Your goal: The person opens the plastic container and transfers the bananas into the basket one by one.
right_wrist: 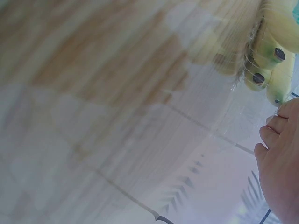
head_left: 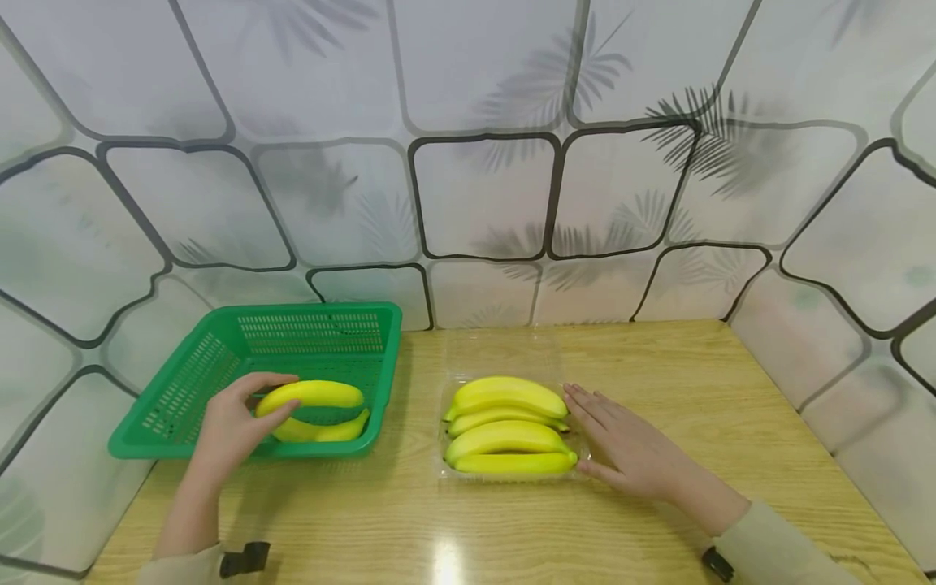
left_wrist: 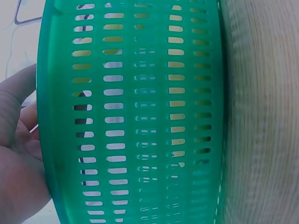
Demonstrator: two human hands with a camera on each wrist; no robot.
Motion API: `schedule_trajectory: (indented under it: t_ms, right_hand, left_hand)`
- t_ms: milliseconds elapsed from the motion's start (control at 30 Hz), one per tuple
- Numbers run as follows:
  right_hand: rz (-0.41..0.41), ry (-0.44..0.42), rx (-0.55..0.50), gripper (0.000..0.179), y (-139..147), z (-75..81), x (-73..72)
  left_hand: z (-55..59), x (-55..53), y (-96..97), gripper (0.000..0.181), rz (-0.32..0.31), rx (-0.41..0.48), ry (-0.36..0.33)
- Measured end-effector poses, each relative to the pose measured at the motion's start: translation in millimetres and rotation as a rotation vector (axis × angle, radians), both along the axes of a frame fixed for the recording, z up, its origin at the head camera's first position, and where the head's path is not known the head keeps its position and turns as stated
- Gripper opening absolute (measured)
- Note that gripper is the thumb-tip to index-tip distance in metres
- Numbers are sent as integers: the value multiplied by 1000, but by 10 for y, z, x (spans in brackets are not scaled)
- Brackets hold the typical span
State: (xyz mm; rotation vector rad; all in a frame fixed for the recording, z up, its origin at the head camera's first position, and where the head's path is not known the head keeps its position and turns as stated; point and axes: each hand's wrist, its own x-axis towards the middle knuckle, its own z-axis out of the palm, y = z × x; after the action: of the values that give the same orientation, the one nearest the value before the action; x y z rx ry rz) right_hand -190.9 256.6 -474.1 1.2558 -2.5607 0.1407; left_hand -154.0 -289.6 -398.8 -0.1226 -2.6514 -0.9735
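Note:
In the head view, my left hand (head_left: 232, 416) reaches over the near side of a green plastic basket (head_left: 392, 345) and grips a yellow banana (head_left: 322, 393) by its left end. Just below it, another banana (head_left: 325, 431) lies inside the basket. The slotted basket wall (left_wrist: 128, 112) blocks most of the left wrist view, leaving part of the hand (left_wrist: 21, 149) visible. My right hand (head_left: 632, 447) lies with straight fingers against the right side of a clear plastic box (head_left: 504, 479). Several bananas (head_left: 508, 439) fill that box, their dark tips (right_wrist: 268, 65) visible in the right wrist view.
Behind the box, its clear lid (head_left: 500, 353) stands folded back. Everything sits on a light wooden table (head_left: 409, 520). A patterned wall covering (head_left: 483, 195) closes off the back and both sides.

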Motion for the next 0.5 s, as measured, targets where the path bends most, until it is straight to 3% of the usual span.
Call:
schedule_trajectory:
  t_ms: [500]
  right_hand:
    - [11,9,-8,84,-5,-5,-10]
  left_hand:
    - [17,-50,-21,36,13,-57,-153]
